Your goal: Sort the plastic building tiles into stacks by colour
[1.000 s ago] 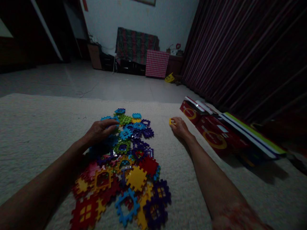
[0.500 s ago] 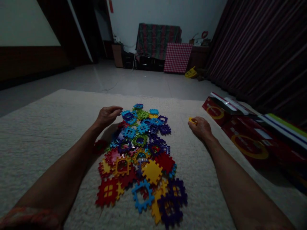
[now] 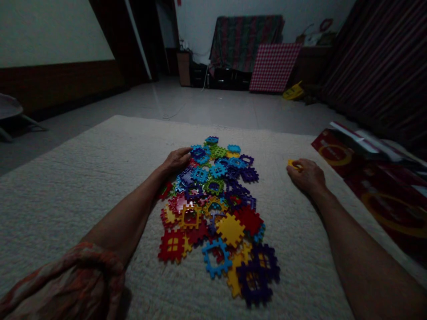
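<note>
A heap of toothed plastic building tiles (image 3: 214, 186) in several colours runs down the middle of the pale mat. My left hand (image 3: 176, 161) rests low at the heap's far left side. Its fingers stretch toward a dark blue tile (image 3: 199, 154) lying on light blue ones, with the tips at or very near the edge; nothing shows in its grasp. Apart from the heap, to the right, my right hand (image 3: 307, 175) is closed on a small yellow tile (image 3: 291, 163), mostly covered by the fingers.
Dark red boxes (image 3: 333, 151) line the mat's right side. Nearest me in the heap lie purple window tiles (image 3: 255, 284). A stool-like seat (image 3: 9, 106) stands at far left. Beyond the tiled floor are a cloth-covered cabinet (image 3: 247, 42) and a yellow object (image 3: 293, 91).
The view has swung left, so everything sits farther right and the seat has come into sight. Both hands keep nearly the same places beside the heap; the yellow tile remains in my right hand.
</note>
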